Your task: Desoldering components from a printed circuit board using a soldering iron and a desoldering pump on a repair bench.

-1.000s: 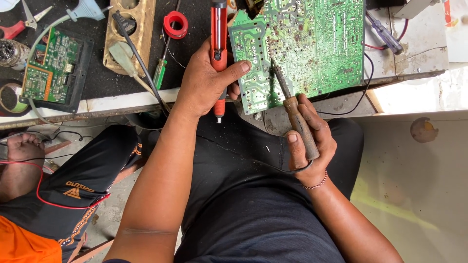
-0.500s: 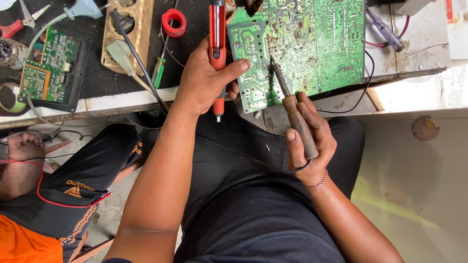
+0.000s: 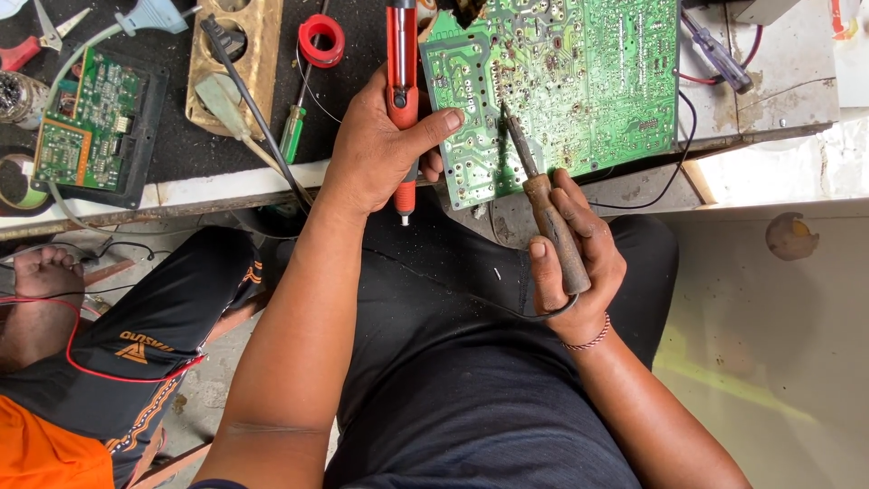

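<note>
Compared with half a second earlier, the soldering iron (image 3: pixel 546 208) has gone forward: its metal tip, which lay off the lower edge of the green circuit board (image 3: pixel 579 81), now rests on the board's soldered face near its middle, and the right hand (image 3: pixel 575 249) has moved up with it. The left hand (image 3: pixel 380 149) and the red solder sucker (image 3: pixel 402 81) sit much where they were. The iron's long axis runs on a slant, the tip pointing up and slightly left, away from the person, the worn brown wooden handle trailing down and right into the palm, with its dark cord looping under the wrist. The right hand's grip is wrapped closed around that handle, thumb laid along its left side. The solder sucker stands nearly straight up and down in the view, its small tip pointing down toward the person's lap, its upper end running off the top edge. The left hand's grip is closed around its middle, the thumb stretched right and pressing on the left edge of the board. The board lies on the dark surface (image 3: pixel 181 145), its lower corner hanging past the edge over the lap. To the left on the surface lie a smaller green board (image 3: pixel 86 113), a wooden block with round holes (image 3: pixel 240 63) and a red spool (image 3: pixel 321 38).
</note>
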